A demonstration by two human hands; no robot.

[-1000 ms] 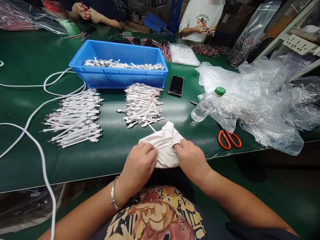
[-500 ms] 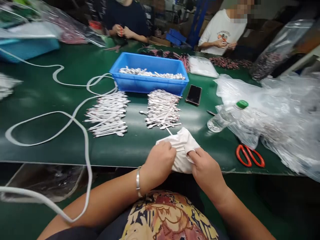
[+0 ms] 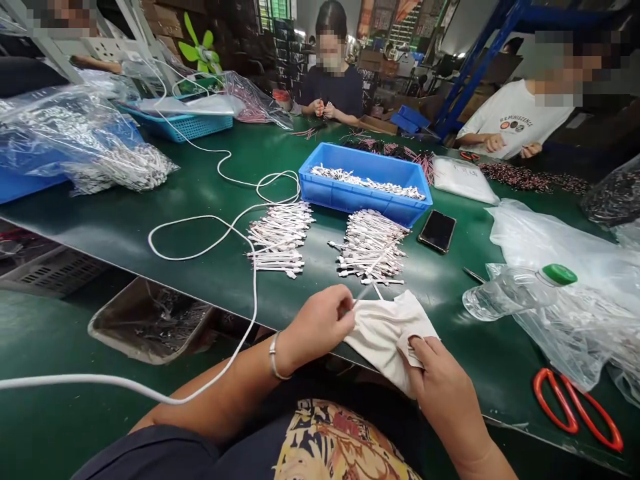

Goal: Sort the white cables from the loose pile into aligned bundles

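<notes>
My right hand [image 3: 443,393] is closed on a bunched fold of a white cloth [image 3: 385,333], which lies over the table's front edge. My left hand [image 3: 317,323] is at the cloth's left side, with thumb and fingers pinched together. A thin white cable [image 3: 364,291], smeared by motion, runs up from those fingers. Just beyond the cloth is a pile of short white cables with connector ends [image 3: 373,247]. A similar cable pile [image 3: 280,237] lies to its left. Behind both stands a blue bin [image 3: 365,200] holding more of these white pieces.
A long white cord [image 3: 255,280] loops across the green table and over my left forearm. To the right are a phone [image 3: 437,231], a clear bottle [image 3: 517,291], red-handled scissors [image 3: 577,410] and plastic bags [image 3: 540,227]. Co-workers sit across the table.
My view has swung left and up, so the table's contents appear further right. My left hand has come off the cloth with the thin cable; my right hand still grips the cloth.
</notes>
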